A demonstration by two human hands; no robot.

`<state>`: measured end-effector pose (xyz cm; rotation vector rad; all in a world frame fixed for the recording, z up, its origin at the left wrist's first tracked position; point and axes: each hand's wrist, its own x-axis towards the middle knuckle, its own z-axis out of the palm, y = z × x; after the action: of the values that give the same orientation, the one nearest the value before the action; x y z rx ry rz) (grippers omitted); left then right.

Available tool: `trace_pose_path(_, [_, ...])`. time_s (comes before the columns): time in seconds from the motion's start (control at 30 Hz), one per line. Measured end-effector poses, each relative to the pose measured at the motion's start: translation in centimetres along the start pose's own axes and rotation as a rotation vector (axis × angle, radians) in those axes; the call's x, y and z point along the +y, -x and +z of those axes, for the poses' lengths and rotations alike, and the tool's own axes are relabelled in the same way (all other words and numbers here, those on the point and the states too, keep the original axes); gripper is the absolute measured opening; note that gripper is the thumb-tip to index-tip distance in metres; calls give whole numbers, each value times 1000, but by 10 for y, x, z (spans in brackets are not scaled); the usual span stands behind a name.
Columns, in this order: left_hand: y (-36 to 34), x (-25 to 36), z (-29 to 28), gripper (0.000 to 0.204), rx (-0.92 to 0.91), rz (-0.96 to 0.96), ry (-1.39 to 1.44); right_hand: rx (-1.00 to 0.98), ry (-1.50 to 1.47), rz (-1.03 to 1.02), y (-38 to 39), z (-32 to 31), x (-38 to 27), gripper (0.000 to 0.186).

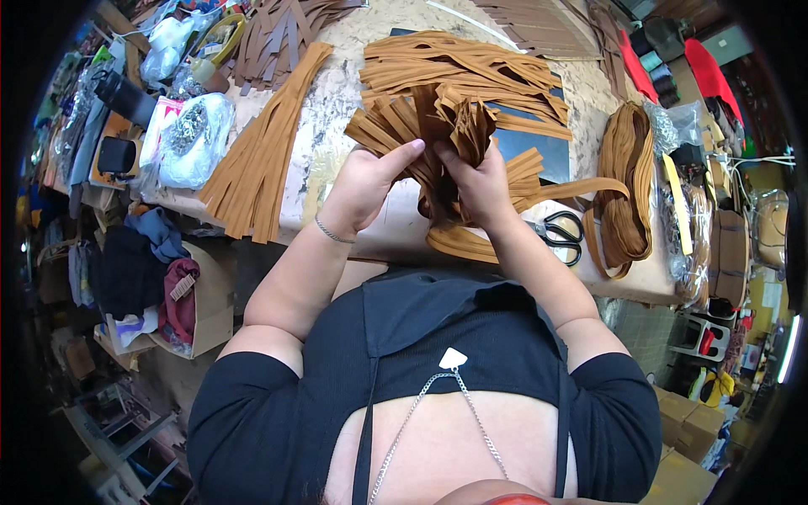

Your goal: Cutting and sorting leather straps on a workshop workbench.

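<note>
Over the front of the table, both hands hold a thick bundle of tan zipper-tape strips (463, 122), its ends fanned upward. My right hand (484, 183) is wrapped round the bundle, thumb across its front. From the left, my left hand (370, 181) is closed on the strips, with its thumb laid along them; its fingertips are partly hidden. Behind the hands lies a wide pile of tan strips (454, 63) on a dark blue mat (528, 145). To the right sits a coiled hank of zipper tape (627, 185). Black-handled scissors (560, 231) rest beside my right forearm.
A fanned bunch of tan strips (273, 143) lies at the table's left. Dark brown strips (273, 42) are heaped at the back left, near a plastic-wrapped packet (195, 139) and a black bottle (124, 97). A cardboard box of cloth (210, 295) stands below the table's left edge.
</note>
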<state>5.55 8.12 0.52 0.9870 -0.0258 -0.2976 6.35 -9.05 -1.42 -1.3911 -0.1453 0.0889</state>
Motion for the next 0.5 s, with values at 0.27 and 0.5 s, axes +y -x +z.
trace_pose_path(0.27, [-3, 2, 0, 30, 135, 154, -120, 132, -169, -51, 8, -5, -6, 21])
trace_pose_path(0.5, [2, -3, 7, 30, 71, 79, -96, -93, 340, -221, 10, -13, 0, 37])
